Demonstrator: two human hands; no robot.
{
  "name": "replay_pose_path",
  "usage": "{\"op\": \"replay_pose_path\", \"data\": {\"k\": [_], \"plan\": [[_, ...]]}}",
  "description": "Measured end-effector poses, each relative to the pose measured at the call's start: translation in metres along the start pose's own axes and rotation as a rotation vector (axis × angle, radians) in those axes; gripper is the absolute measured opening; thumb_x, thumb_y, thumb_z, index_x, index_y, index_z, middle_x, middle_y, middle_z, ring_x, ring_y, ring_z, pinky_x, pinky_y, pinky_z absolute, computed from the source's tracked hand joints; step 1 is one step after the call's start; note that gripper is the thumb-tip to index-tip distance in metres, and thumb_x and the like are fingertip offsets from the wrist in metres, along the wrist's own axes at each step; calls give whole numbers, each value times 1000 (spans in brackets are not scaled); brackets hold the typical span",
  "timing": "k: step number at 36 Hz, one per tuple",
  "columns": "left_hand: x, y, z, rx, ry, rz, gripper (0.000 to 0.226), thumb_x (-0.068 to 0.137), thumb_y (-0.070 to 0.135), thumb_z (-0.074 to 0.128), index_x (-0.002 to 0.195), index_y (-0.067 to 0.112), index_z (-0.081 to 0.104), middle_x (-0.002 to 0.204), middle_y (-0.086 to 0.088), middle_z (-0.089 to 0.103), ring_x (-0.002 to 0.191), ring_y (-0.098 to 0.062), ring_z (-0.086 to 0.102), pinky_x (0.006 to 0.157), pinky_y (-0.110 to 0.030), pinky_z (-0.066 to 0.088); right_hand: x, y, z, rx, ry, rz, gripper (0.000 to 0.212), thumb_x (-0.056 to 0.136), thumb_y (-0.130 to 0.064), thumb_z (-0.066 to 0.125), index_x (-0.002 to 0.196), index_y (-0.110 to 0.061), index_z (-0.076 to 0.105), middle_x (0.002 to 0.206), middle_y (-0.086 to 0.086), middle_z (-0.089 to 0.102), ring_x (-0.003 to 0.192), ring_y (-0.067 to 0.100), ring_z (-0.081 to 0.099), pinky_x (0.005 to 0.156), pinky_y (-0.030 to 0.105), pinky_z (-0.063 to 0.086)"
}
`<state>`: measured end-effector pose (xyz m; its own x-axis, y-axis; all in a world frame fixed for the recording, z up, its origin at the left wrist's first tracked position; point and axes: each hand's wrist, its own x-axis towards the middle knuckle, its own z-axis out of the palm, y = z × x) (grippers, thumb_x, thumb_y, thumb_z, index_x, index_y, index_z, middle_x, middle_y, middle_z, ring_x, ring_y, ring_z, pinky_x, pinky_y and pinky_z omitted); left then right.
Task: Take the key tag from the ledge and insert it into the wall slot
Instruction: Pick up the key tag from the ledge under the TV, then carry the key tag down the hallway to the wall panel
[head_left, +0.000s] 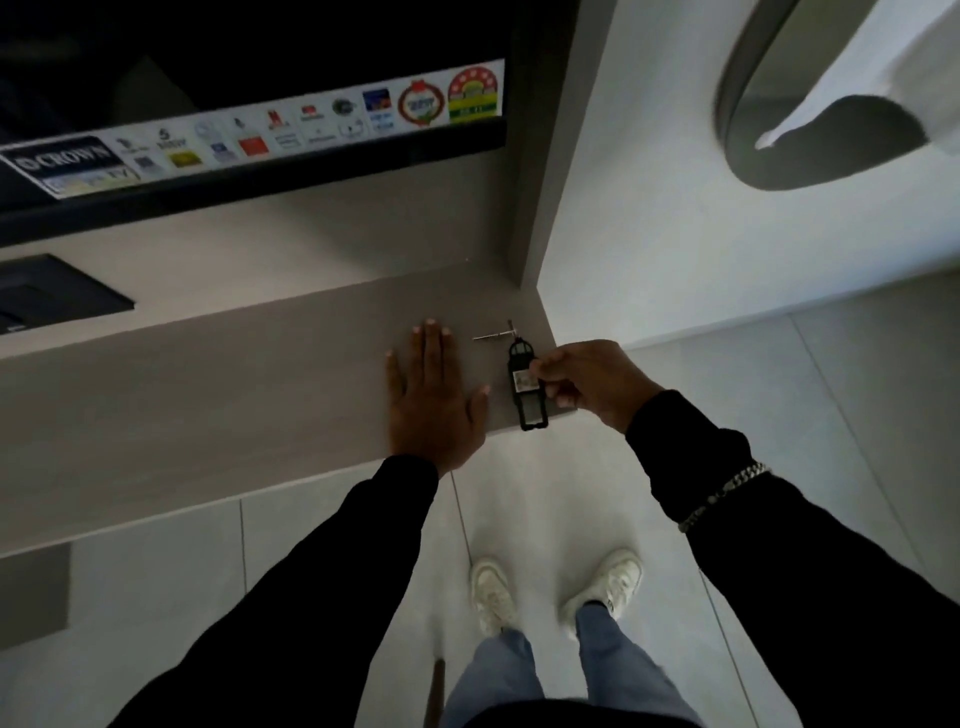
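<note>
Key tag (527, 388): black, oblong, with a pale label near its middle and a clear window toward its near end. It is lying lengthwise at the right end of the ledge (208, 395), its near end overhanging the front edge slightly. A small metal key (491, 336) is lying at its far end, seemingly attached there, and pointing left.

Right hand (592, 382): it is reaching in from the right, fingers curled, thumb and fingertips closing on the tag's right edge at the label. The tag is not lifted; it is lying flat on the ledge under the pinch.

Left hand (434, 395): it is lying flat and fully spread, palm down on the ledge, just left of the tag and not touching it, holding nothing.

Sleeves: both arms are wearing dark long sleeves; a chain bracelet (724, 496) is sitting over the right one.

Ledge: grey-brown, wood-grained, running leftward from a white wall corner (649, 234).

Above the ledge: the lower bezel of a dark screen (260, 67) is carrying a strip of stickers (291, 130).

Below: pale floor tiles (545, 493), two light shoes (550, 590) and blue trouser legs.

Wall slot: I cannot tell where it is.
</note>
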<state>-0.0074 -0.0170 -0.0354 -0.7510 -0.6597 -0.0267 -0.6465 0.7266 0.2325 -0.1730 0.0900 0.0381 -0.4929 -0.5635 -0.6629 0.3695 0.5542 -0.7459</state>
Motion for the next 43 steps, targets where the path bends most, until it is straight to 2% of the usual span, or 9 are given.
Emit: {"op": "replay_pose_path", "data": {"k": [5, 9, 12, 18, 23, 27, 30, 34, 43], "plan": [[-1, 1, -4, -22, -28, 7, 75, 97, 47, 41, 154, 3, 21, 166, -19, 19, 155, -36, 16, 125, -61, 13, -29, 0, -21, 131, -68, 3, 7, 78, -8, 71, 83, -3, 71, 59, 4, 62, 53, 14, 54, 48, 21, 46], [-4, 19, -19, -210, -91, -37, 71, 99, 41, 41, 155, 3, 19, 167, -17, 13, 156, -35, 10, 125, -60, 15, -61, 2, -51, 168, -121, -64, 6, 78, -9, 70, 83, -6, 71, 71, 6, 65, 59, 14, 55, 53, 22, 48], [-20, 62, -36, -363, -29, -5, 73, 94, 41, 35, 155, 3, 20, 167, -17, 14, 156, -33, 9, 126, -56, 15, -87, 5, -84, 207, -167, -125, 6, 80, -11, 69, 85, -7, 71, 74, 7, 64, 59, 12, 55, 53, 21, 48], [-46, 188, -47, -502, 69, 210, 68, 98, 38, 36, 156, 7, 17, 168, -11, 10, 157, -24, 4, 129, -48, 8, -143, 23, -175, 329, -202, -227, 8, 82, -8, 67, 78, -13, 72, 66, 0, 67, 56, 9, 55, 52, 18, 48], [-53, 302, -38, -540, 39, 342, 69, 98, 42, 29, 156, 7, 15, 169, -9, 7, 158, -21, 0, 130, -46, 1, -184, 46, -259, 396, -127, -284, 8, 84, -6, 66, 90, -3, 70, 80, 13, 65, 60, 13, 54, 53, 18, 49], [-48, 390, -26, -572, 13, 417, 67, 99, 26, 44, 157, 7, 15, 169, -8, 6, 157, -19, -2, 130, -47, 0, -210, 67, -330, 425, -53, -301, 20, 83, -6, 66, 100, 5, 67, 85, 17, 65, 61, 13, 54, 52, 18, 49], [-42, 450, -18, -595, 3, 471, 68, 99, 18, 49, 156, 7, 15, 169, -8, 6, 158, -20, -2, 130, -48, 1, -224, 81, -385, 450, -8, -310, 18, 81, -7, 69, 97, 2, 70, 81, 14, 67, 58, 12, 56, 52, 20, 50], [-35, 519, -6, -609, -26, 546, 66, 100, 33, 35, 157, 9, 13, 169, -5, 5, 158, -18, -1, 129, -42, -1, -235, 98, -456, 499, 68, -330, 13, 79, -9, 71, 91, -4, 73, 76, 9, 70, 56, 10, 57, 52, 20, 51], [18, 652, 41, -603, -112, 667, 66, 100, 32, 35, 157, 11, 11, 169, -2, 3, 157, -15, -3, 130, -42, 1, -234, 123, -600, 634, 238, -344, 8, 73, -11, 74, 81, -10, 76, 69, 5, 69, 53, 8, 56, 50, 19, 50]]}}
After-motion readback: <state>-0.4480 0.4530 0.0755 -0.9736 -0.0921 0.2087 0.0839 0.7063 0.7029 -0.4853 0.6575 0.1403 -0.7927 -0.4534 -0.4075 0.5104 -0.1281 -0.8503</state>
